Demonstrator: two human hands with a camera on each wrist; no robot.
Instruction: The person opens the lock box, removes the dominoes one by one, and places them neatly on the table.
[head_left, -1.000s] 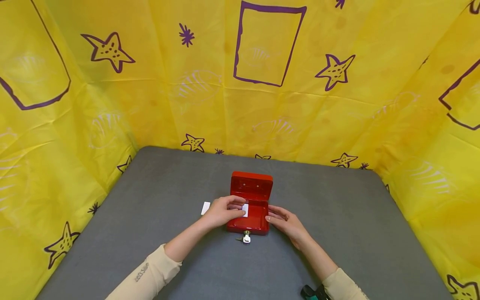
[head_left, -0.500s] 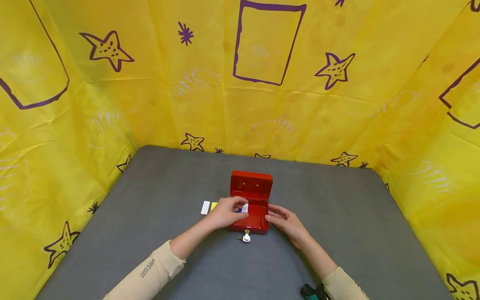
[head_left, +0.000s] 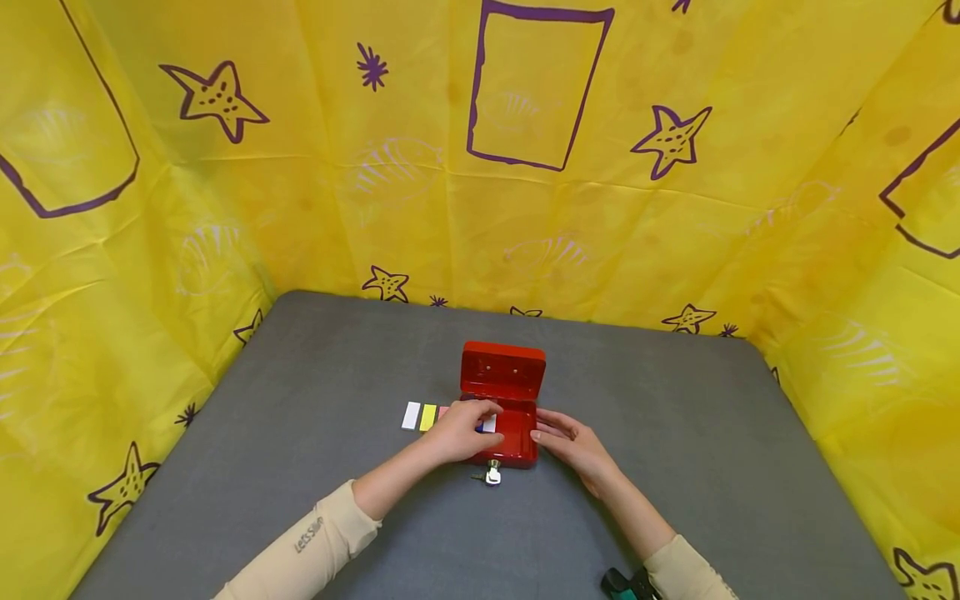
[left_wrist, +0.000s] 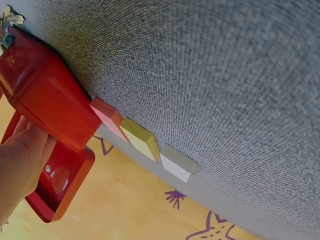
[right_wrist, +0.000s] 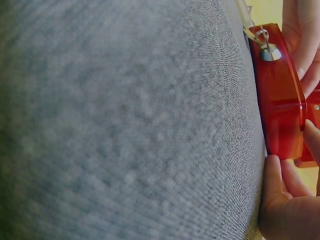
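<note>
A small red cash box [head_left: 516,450] stands on the table with its lid raised. My left hand [head_left: 459,432] reaches over its left part, thumb and fingers spread apart. Between them a small white block [head_left: 489,423] shows, with a blue one partly hidden beside it. In the left wrist view the fingertips are out of sight behind the box wall. My right hand [head_left: 572,450] holds the box's right side, thumb at the rim and fingers against the outer wall. Left of the box lie a white block [left_wrist: 177,162], a yellow block [left_wrist: 140,139] and a pink block [left_wrist: 110,118].
Keys [head_left: 492,476] hang from the lock on the box's front. A black and green object [head_left: 626,586] lies by the right sleeve at the near edge. Yellow patterned cloth [head_left: 555,242] stands around the grey table [head_left: 360,358].
My left hand has shifted slightly right and nearer to me, uncovering the yellow and pink blocks on the table. My right hand keeps its place at the box.
</note>
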